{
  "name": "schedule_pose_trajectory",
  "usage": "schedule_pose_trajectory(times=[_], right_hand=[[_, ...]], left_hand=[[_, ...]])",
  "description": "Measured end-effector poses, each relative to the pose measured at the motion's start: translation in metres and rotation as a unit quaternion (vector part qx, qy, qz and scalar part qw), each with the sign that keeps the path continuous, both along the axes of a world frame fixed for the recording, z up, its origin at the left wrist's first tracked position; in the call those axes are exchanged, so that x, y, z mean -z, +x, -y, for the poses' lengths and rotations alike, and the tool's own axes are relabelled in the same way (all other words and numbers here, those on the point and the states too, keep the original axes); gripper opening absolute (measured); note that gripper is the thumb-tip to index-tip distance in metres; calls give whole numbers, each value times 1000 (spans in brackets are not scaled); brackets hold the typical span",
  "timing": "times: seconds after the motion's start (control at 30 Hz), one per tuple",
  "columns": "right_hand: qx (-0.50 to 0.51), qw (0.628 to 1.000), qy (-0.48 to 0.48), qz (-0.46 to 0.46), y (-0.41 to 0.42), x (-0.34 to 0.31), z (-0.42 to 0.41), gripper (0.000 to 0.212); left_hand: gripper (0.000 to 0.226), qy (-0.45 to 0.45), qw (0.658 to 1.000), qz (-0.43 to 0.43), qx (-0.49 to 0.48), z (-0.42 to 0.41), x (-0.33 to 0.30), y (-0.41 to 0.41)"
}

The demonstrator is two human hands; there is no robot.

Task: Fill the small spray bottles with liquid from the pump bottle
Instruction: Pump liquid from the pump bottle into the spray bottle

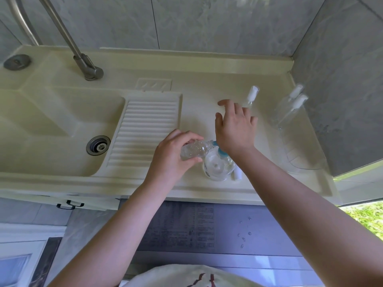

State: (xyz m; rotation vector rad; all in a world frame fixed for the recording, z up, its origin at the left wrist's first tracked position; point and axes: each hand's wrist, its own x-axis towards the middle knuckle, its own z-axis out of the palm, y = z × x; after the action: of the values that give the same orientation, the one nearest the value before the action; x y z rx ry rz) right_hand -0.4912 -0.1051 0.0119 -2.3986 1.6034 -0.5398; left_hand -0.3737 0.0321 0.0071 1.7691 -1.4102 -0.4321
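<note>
Mid-fill, my read. Near edge of the surface (145, 183): pump bottle (218, 167) stands upright, a small white cap (238, 174) just beside it. Left hand (172, 156) grips an uncapped small spray bottle (193, 151), tilted, mouth at the blue pump nozzle (220, 150); some liquid looks in it, level unclear. Right hand (235, 129) is over the pump head, fingers spread flat, holding nothing. Farther back one capped spray bottle (251, 96) stands; two more (290, 108) stand by the wall, apparently empty, so likely still to fill.

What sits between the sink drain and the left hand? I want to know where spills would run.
In the head view, the ribbed washboard lies between the sink drain and the left hand.
</note>
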Motion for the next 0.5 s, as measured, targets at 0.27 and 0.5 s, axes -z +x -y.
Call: schedule_pose_trajectory(times=[0.27, 0.5], right_hand=[[-6, 1000, -9, 9, 0, 0, 1, 34], [7, 999, -19, 30, -1, -7, 3, 34]], left_hand=[[49, -1, 1000, 10, -1, 1, 2, 0], [49, 2, 1000, 12, -5, 2, 3, 1]])
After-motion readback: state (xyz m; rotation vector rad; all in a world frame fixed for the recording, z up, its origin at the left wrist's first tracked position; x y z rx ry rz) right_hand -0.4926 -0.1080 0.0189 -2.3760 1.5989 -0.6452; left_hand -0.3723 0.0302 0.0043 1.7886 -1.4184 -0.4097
